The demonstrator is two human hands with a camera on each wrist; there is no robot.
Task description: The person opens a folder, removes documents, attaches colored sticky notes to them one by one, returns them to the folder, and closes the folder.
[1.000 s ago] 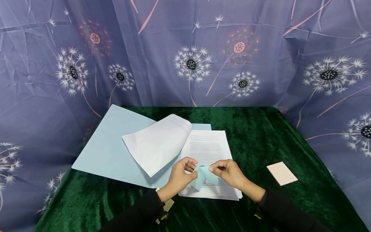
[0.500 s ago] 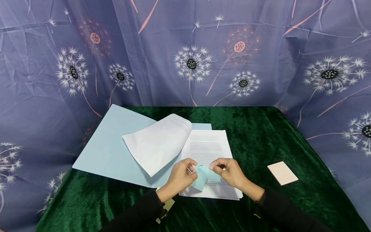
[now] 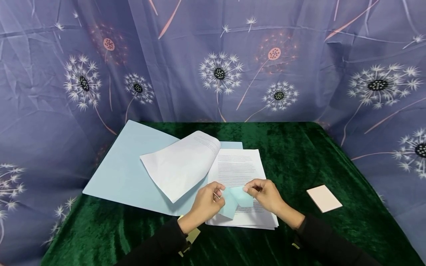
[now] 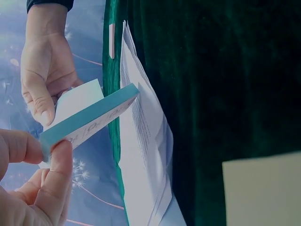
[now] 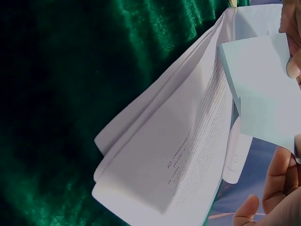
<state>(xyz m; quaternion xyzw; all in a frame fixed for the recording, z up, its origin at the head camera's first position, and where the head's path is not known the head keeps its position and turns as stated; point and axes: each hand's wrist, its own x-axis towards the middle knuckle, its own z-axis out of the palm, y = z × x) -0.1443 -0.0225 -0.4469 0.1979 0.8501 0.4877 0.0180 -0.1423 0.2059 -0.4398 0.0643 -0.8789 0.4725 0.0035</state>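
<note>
My left hand [image 3: 204,199] holds a light blue sticky note pad [image 3: 229,210] between thumb and fingers, over the lower part of a stack of printed sheets [image 3: 237,168]. Facing it, my right hand [image 3: 266,194] pinches the corner of the pad's top sticky note [image 3: 244,199], which lifts away to the right. The left wrist view shows the pad's thick edge [image 4: 94,113] tilted, with the raised note [image 4: 77,99] behind it. In the right wrist view, my right fingers [image 5: 277,181] appear at the lower right, beside the pale blue paper.
A turned-back page [image 3: 181,164] curls left over a large light blue folder [image 3: 129,170]. To the right, a pale pink pad [image 3: 324,198] lies on the green velvet cloth [image 3: 293,159]. A yellowish pad [image 3: 193,235] shows partly under my left wrist. A floral curtain [image 3: 186,44] hangs behind.
My right hand has shifted slightly right and up, drawing the sticky note further from the pad. My left hand stays nearly in place; the papers and pink pad have not moved.
</note>
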